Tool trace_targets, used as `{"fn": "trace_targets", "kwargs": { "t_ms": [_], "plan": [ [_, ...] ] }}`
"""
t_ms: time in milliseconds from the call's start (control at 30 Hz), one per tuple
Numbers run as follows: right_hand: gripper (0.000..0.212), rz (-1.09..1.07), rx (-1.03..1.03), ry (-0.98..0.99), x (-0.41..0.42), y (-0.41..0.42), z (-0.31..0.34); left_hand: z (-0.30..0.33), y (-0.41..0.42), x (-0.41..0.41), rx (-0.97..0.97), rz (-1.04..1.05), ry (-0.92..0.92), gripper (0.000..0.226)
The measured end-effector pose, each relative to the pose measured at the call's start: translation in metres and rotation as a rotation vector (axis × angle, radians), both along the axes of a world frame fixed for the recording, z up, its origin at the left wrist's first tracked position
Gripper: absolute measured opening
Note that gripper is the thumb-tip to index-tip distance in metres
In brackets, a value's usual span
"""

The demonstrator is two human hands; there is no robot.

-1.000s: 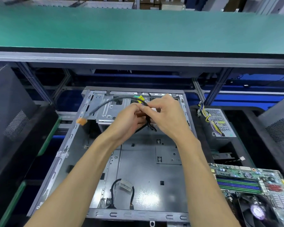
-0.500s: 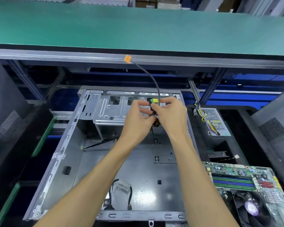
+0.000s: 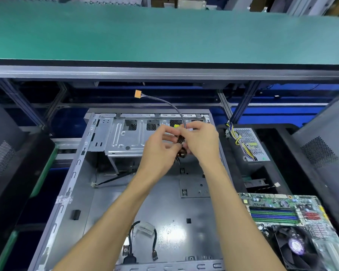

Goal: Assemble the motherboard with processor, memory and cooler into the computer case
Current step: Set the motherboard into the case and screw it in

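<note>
Green belt (image 3: 164,32); orange connector (image 3: 138,93)

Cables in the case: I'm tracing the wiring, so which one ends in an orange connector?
The grey cable rising from both hands' grip, its orange connector in the air. The black cable on the case floor ends in black plugs.

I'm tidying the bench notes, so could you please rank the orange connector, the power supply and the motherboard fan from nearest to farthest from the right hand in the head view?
From the right hand:
1. Power supply, just to its right, beside the case.
2. Orange connector, up and to the left, on the cable's free end.
3. Motherboard fan, bottom right corner.
</note>
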State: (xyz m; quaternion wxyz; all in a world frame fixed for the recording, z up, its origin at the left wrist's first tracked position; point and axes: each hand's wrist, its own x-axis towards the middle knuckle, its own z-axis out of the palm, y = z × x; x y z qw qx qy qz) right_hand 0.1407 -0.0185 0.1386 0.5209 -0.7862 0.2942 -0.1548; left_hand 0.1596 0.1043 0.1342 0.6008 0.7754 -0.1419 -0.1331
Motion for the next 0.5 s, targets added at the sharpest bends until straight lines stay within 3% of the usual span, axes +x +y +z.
{"fn": "trace_targets", "kwargs": {
  "t_ms": [67,133,400,500],
  "plan": [
    [0.02,0.026,0.246,-0.074,-0.002,-0.002,0.006,0.003,0.003,0.002,-0.051,-0.027,0.077,0.027],
    [0.028,0.067,0.319,-0.102,-0.003,-0.006,0.009,0.006,0.005,0.005,-0.099,-0.07,0.149,0.03],
    [0.035,0.404,0.126,0.0,-0.016,-0.01,0.01,0.01,0.007,0.01,-0.212,-0.13,0.236,0.034],
    [0.037,0.426,-0.014,0.057,-0.022,-0.009,0.014,0.012,0.006,0.008,-0.252,-0.113,0.24,0.034]
  ]
}}
